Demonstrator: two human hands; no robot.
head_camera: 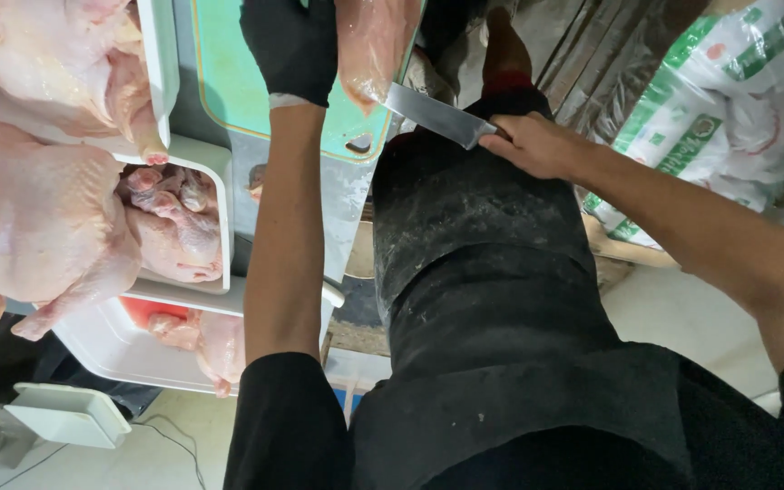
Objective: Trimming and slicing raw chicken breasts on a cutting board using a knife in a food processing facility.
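Whole pale raw chickens (34,213) piled in white plastic trays (215,163) at tabletop left edge. Left hand (290,45), black-gloved, grip closed on pink raw chicken piece (369,45) over turquoise cutting board (238,82). Right hand (537,143), bare, grip wrapped around steel-bladed knife (433,113), blade tip touching piece's lower end.

knife (433,115) handle: buried in the right hand (537,145), so the grip can't be made out
meat (369,45): top cut off by the upper edge
left hand (292,45): gloved, fingertips lost past the upper edge
chickens (29,209): cut off at the left edge
board (238,82): far end out of frame
sack (719,100): partly out of frame, right
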